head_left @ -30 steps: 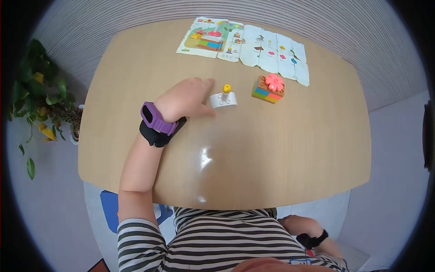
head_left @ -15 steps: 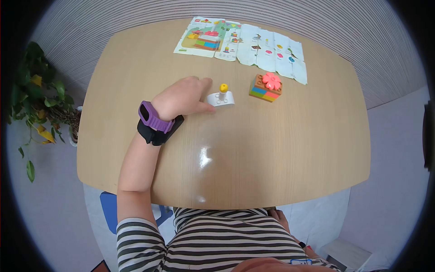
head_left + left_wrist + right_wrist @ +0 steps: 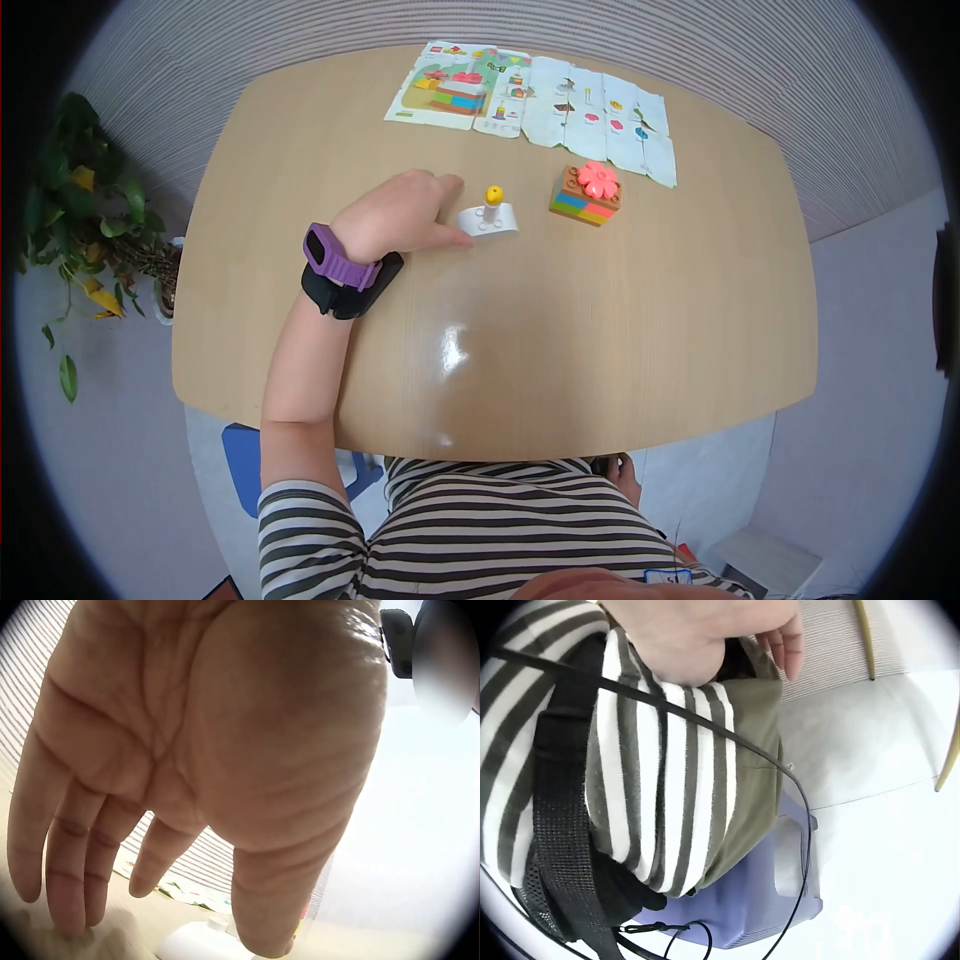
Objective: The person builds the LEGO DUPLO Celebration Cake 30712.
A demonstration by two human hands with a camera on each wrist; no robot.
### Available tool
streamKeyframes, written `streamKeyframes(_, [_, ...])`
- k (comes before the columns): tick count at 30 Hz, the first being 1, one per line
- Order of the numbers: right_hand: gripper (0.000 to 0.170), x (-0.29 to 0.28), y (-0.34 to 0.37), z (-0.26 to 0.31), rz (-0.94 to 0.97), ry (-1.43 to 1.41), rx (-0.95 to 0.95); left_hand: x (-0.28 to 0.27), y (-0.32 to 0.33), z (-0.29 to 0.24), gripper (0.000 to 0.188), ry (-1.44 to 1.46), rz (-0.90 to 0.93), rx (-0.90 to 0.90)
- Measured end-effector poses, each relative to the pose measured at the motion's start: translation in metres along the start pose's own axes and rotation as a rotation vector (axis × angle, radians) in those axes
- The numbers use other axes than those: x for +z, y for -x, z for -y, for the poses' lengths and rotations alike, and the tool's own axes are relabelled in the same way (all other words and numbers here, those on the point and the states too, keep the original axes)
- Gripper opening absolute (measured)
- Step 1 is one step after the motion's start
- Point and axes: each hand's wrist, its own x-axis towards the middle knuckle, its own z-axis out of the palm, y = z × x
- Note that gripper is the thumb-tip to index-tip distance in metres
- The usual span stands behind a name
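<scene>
On the table, the left hand (image 3: 395, 215) is beside a white curved brick (image 3: 487, 222) that carries an upright piece with a yellow top (image 3: 494, 195). Its thumb tip comes close to the brick's left end; whether they touch is unclear. Spread, extended fingers of this hand (image 3: 202, 742) show in the left wrist view, with nothing in the palm and the white brick (image 3: 199, 943) low down. Beyond the table's front edge, by the lap, the right hand (image 3: 624, 482) is partly hidden. In the right wrist view this hand (image 3: 705, 634) has loosely bent fingers against the clothing.
A stack of coloured bricks (image 3: 584, 205) with a pink flower (image 3: 598, 180) stands right of the white brick. Printed instruction sheets (image 3: 600, 120) lie along the table's far side. A plant (image 3: 105, 210) is left of the table. Blue stool (image 3: 727, 900) below the lap.
The right hand has moved left, closer to the body at the table's front edge. The left hand stays beside the white brick with hardly any change.
</scene>
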Motion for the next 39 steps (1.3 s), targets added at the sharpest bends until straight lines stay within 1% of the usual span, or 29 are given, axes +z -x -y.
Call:
streamKeyframes(1, [0.06, 0.002, 0.001, -0.002, 0.014, 0.05, 0.019, 0.001, -0.001, 0.001, 0.059, -0.014, 0.003, -0.001])
streamKeyframes(4, [0.058, 0.002, -0.004, -0.009, 0.1, -0.11, 0.0, -0.001, -0.002, -0.001, 0.059, -0.017, 0.029, -0.023])
streamKeyframes(7, [0.054, 0.021, -0.026, -0.024, 0.11, -0.322, -0.069, -0.003, -0.001, -0.006, 0.058, 0.0, 0.052, -0.05])
streamKeyframes(8, [0.051, 0.009, -0.029, -0.008, 0.158, -0.527, 0.019, -0.005, -0.001, -0.007, 0.058, 0.003, 0.055, -0.06])
streamKeyframes(11, [0.05, -0.003, -0.032, -0.003, 0.19, -0.377, -0.007, -0.001, -0.002, -0.001, 0.058, -0.026, 0.039, -0.021])
streamKeyframes(14, [0.051, -0.02, -0.028, -0.005, 0.222, -0.232, -0.117, 0.0, -0.002, 0.0, 0.057, -0.026, 0.025, -0.015])
streamKeyframes(17, [0.054, -0.05, -0.023, 0.002, 0.452, -0.22, 0.066, 0.002, -0.001, 0.001, 0.057, 0.005, -0.01, 0.007])
streamKeyframes(20, [0.058, -0.071, -0.025, 0.008, 0.593, -0.151, 0.148, 0.001, -0.003, 0.001, 0.057, -0.015, 0.006, 0.004])
streamKeyframes(23, [0.057, -0.073, -0.028, 0.0, 0.514, 0.03, 0.021, 0.002, -0.001, 0.003, 0.056, 0.011, -0.006, 0.012])
streamKeyframes(26, [0.058, -0.099, -0.03, 0.013, 0.66, 0.159, -0.021, 0.004, -0.002, 0.004, 0.056, 0.009, -0.032, 0.024])
streamKeyframes(29, [0.06, -0.119, -0.03, 0.013, 0.778, 0.226, -0.028, 0.003, -0.002, 0.004, 0.056, 0.004, -0.012, 0.011])
streamKeyframes(32, [0.061, -0.139, -0.025, 0.018, 0.838, 0.341, -0.059, 0.004, -0.003, 0.004, 0.057, -0.005, -0.009, 0.014])
streamKeyframes(35, [0.061, -0.181, -0.026, 0.042, 0.993, 0.383, -0.152, 0.004, -0.002, 0.006, 0.056, 0.006, -0.034, 0.036])
streamKeyframes(36, [0.06, -0.199, -0.027, 0.049, 0.968, 0.332, -0.203, 0.001, 0.001, 0.006, 0.053, 0.004, -0.045, 0.016])
streamKeyframes(39, [0.057, -0.251, -0.028, 0.074, 0.83, 0.297, -0.249, -0.017, 0.011, 0.003, 0.046, 0.003, -0.061, -0.05])
